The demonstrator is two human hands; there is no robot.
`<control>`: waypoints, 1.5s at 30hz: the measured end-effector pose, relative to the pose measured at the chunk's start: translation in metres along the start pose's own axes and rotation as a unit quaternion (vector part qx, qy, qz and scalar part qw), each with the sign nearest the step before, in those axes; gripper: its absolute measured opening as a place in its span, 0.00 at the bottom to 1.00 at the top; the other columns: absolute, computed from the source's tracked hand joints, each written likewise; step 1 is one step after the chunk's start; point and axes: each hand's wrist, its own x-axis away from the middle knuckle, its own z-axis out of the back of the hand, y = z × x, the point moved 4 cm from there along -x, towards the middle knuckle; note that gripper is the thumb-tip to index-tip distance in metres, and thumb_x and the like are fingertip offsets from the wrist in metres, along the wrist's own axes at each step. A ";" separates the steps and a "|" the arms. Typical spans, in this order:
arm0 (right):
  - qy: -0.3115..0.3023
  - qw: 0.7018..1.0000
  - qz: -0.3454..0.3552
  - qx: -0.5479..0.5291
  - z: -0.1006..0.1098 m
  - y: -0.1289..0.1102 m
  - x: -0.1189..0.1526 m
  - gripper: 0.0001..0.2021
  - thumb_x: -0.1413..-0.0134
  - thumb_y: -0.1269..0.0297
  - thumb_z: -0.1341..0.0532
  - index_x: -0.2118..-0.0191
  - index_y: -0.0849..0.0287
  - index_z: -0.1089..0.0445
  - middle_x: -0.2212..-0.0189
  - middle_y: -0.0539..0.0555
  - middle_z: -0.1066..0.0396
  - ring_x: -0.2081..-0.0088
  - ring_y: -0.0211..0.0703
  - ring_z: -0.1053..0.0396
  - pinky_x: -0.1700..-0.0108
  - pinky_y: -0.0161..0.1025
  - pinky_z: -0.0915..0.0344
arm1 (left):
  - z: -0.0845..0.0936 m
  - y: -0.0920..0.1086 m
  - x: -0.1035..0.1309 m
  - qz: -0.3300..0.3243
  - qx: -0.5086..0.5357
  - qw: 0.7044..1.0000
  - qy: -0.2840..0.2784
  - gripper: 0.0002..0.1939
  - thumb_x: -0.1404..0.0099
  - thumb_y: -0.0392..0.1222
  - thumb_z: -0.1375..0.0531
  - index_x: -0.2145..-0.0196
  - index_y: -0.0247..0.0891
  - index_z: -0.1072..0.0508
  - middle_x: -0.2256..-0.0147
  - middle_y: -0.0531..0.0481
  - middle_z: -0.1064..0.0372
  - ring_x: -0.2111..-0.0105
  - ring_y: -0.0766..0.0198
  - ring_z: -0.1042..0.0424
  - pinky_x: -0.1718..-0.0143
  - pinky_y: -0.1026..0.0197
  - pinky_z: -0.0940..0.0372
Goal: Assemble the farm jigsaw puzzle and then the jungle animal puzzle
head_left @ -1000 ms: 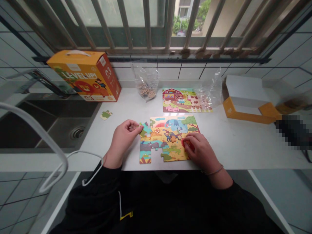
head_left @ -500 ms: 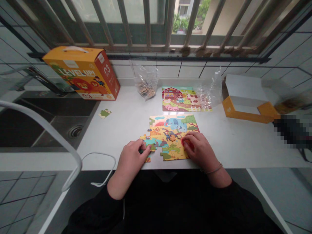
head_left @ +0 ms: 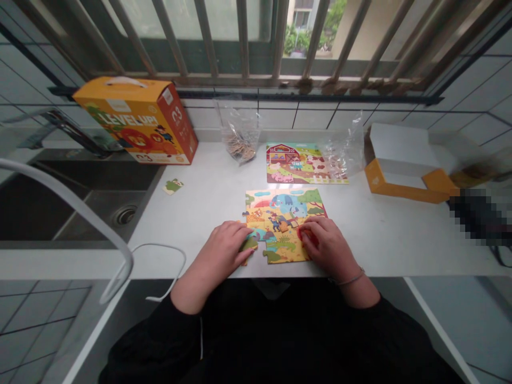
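A partly joined jigsaw puzzle (head_left: 286, 216) with an elephant and other animals lies near the counter's front edge. At its lower left, my left hand (head_left: 226, 248) spans a green-topped puzzle piece (head_left: 250, 244), thumb on the near side and fingers on the far side. The fingers hide the pieces beneath and the joint with the main part. My right hand (head_left: 326, 242) rests on the puzzle's right side, its thumb and fingers closed over a red-orange part. A loose green piece (head_left: 173, 186) lies apart at the left.
Behind the puzzle are a farm picture board (head_left: 294, 165), a clear bag of pieces (head_left: 241, 146) and a crumpled clear bag (head_left: 344, 154). An orange box (head_left: 136, 125) stands by the sink (head_left: 108, 213). An opened box (head_left: 408, 184) sits right. A white cable (head_left: 92, 213) crosses the left.
My left hand has shifted slightly forward and right, its fingers stretching further over the lower-left pieces. My right hand stays in place.
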 end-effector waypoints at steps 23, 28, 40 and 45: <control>0.003 1.000 0.006 -0.002 0.000 0.000 0.000 0.06 0.29 0.68 0.38 0.53 0.54 0.23 0.50 0.62 0.23 0.48 0.59 0.25 0.45 0.59 0.27 | -0.013 0.037 0.018 -0.118 -0.019 0.993 0.022 0.10 0.19 0.44 0.38 0.44 0.41 0.23 0.48 0.41 0.21 0.46 0.47 0.22 0.45 0.42 0.26; 0.003 1.000 0.004 0.004 -0.001 0.001 0.001 0.05 0.29 0.68 0.37 0.53 0.55 0.24 0.50 0.63 0.23 0.48 0.59 0.25 0.45 0.58 0.27 | -0.009 0.047 0.017 -0.107 -0.031 0.994 -0.010 0.11 0.20 0.44 0.37 0.44 0.41 0.22 0.48 0.41 0.20 0.46 0.45 0.21 0.45 0.41 0.26; 0.004 1.000 0.005 0.002 -0.002 0.003 0.002 0.06 0.30 0.68 0.37 0.53 0.55 0.23 0.50 0.62 0.23 0.48 0.59 0.25 0.44 0.58 0.27 | 0.063 -0.126 -0.021 0.290 -0.168 0.925 0.177 0.21 0.23 0.45 0.44 0.40 0.31 0.25 0.42 0.27 0.27 0.40 0.35 0.28 0.37 0.33 0.32; 0.008 1.000 0.007 0.003 -0.002 0.002 0.001 0.05 0.30 0.68 0.37 0.54 0.54 0.23 0.51 0.62 0.22 0.48 0.59 0.25 0.45 0.57 0.27 | 0.083 -0.178 -0.030 0.386 -0.154 0.891 0.185 0.25 0.23 0.53 0.42 0.39 0.31 0.25 0.43 0.24 0.29 0.41 0.28 0.32 0.42 0.29 0.34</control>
